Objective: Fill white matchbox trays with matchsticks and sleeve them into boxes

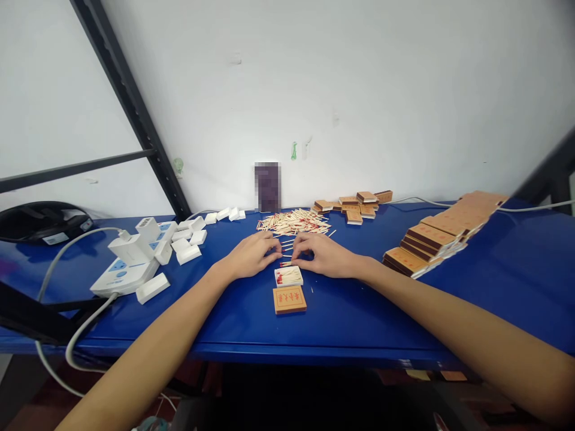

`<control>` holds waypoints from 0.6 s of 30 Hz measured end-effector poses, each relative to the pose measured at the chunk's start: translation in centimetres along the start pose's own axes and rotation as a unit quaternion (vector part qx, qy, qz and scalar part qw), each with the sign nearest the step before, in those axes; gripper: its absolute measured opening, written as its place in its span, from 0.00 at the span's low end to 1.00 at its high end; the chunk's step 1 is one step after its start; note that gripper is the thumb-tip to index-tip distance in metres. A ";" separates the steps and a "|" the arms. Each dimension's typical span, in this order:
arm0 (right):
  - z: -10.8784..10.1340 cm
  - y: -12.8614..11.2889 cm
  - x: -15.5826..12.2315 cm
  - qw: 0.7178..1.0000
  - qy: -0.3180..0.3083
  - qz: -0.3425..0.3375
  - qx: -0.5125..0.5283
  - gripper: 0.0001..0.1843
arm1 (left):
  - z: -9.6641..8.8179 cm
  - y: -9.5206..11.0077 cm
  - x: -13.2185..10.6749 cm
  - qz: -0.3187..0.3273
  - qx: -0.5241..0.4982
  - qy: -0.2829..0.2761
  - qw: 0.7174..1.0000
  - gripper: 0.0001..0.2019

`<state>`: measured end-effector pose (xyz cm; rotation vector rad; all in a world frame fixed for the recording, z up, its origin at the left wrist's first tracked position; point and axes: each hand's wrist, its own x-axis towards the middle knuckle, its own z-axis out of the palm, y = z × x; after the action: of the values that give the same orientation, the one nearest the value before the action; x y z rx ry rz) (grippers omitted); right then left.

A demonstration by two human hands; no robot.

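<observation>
Both my hands rest on the blue table [341, 323], fingertips facing each other. My left hand [250, 255] and my right hand [321, 254] pinch a small bunch of red-tipped matches [286, 263] between them, with a few loose matches lying just beyond. Directly in front of the hands sits an open white matchbox tray [288, 276] with matches in it. Its orange sleeve [289, 299] lies flat a little nearer to me. A large heap of loose matches [294, 221] lies behind the hands.
Stacked orange matchboxes [431, 239] run along the right; more matchboxes [354, 206] lie at the back. Several white trays [188, 236] and a white power strip [130, 260] with plugs and cables sit left. A black metal frame [130, 102] rises at back left.
</observation>
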<state>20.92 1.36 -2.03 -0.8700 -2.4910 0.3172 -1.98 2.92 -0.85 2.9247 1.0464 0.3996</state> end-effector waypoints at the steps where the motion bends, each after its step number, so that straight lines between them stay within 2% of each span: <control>1: 0.1 0.0 0.1 1.000 0.008 0.003 -0.008 0.05 | 0.2 0.2 0.2 -0.005 -0.016 0.001 1.000 0.10; 7: 0.1 0.3 0.3 0.999 0.024 0.039 -0.024 0.05 | 0.6 0.6 0.8 -0.021 -0.086 0.029 0.996 0.12; 13: 0.2 1.5 0.2 0.997 0.046 0.054 -0.016 0.08 | 0.1 -0.4 0.2 -0.031 0.034 0.088 0.995 0.11; 18: 0.5 1.8 0.3 0.997 0.045 0.032 -0.053 0.08 | -0.1 -0.4 0.0 -0.057 0.096 0.084 0.990 0.10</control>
<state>21.40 2.94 -3.01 -0.9865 -2.4191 0.1647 -2.25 3.25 -0.81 3.0181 1.3383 0.5831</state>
